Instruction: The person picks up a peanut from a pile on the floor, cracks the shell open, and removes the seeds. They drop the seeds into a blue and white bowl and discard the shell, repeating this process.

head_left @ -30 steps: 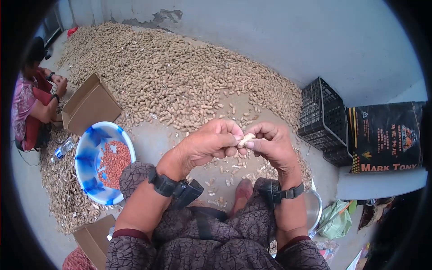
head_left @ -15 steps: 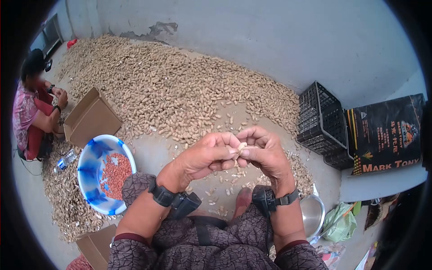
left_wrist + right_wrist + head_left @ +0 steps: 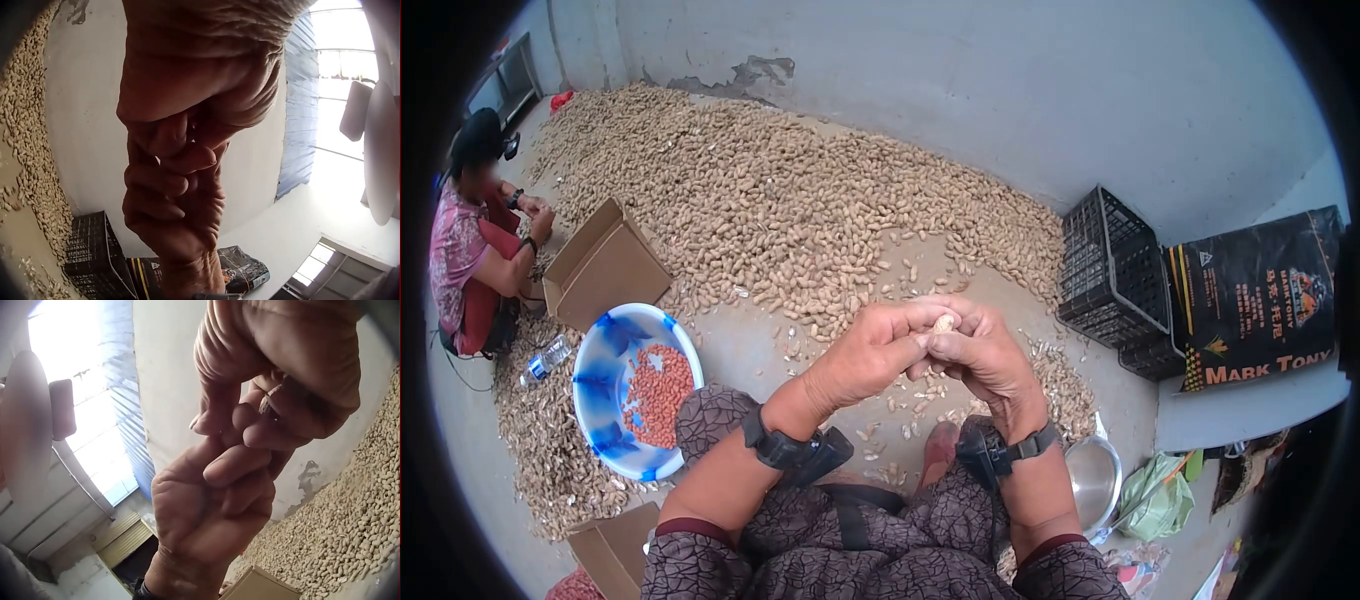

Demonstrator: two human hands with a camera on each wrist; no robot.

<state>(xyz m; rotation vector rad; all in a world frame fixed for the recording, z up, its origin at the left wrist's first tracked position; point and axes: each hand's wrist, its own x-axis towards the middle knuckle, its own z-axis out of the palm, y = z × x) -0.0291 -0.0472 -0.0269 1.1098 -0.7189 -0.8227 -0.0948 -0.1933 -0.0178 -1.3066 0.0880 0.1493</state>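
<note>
In the head view a pale peanut [image 3: 943, 324] shows between the thumbs and forefingers of both hands, above the littered floor. The right hand [image 3: 985, 355] pinches it, thumb on the near side. Against it from the other side press the bent fingers and thumb of the left hand [image 3: 870, 350]. The two hands touch at the fingertips. A bit of brown shell [image 3: 267, 407] is visible among the fingers in the right wrist view. In the left wrist view the fingers hide whatever lies between them.
A large heap of peanuts [image 3: 770, 190] spreads along the wall. At left are a blue-white basin [image 3: 600, 385] of red kernels, a cardboard box [image 3: 605, 265], a bottle [image 3: 546, 360] and a crouching person [image 3: 485, 250]. Black crates [image 3: 1112, 262] and a metal bowl [image 3: 1092, 480] stand right.
The hands have turned and drawn closer together around the peanut, which now shows above the right thumb. The whole scene has shifted down a little in the head view.
</note>
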